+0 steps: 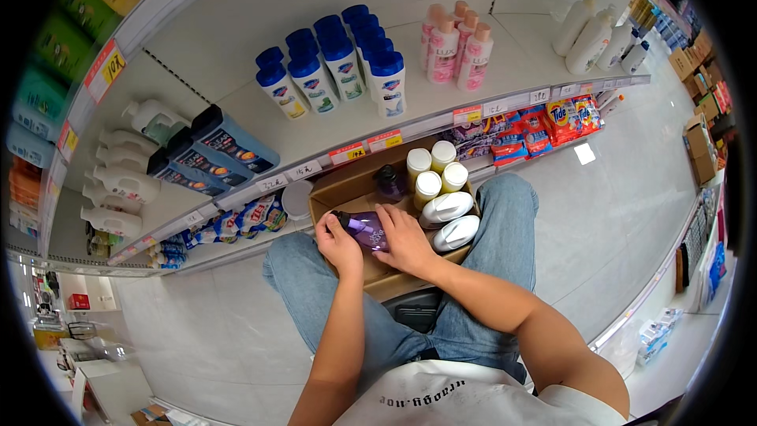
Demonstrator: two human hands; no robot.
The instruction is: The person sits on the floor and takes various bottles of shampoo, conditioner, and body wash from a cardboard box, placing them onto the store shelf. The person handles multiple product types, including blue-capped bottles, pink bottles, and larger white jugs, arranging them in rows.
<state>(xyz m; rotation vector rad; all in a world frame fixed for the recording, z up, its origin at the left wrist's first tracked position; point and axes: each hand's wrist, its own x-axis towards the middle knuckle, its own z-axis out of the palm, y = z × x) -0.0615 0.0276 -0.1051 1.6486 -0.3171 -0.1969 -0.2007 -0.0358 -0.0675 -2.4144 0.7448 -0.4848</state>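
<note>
Both my hands are around a purple plastic bottle with a black cap, tilted over a cardboard box between my knees. My left hand grips it at the cap end. Across the bottle's body lie the fingers of my right hand. A second dark purple bottle stands in the box, beyond my hands. To its right are several yellowish bottles with white caps, and nearer me two white bottles lean against the box's right side.
Before me, a shelf carries blue-capped white bottles, pink Lux bottles, blue Clear bottles and white bottles. Tide bags lie on the lower shelf. A left-hand shelf edge juts out. My knees flank the box.
</note>
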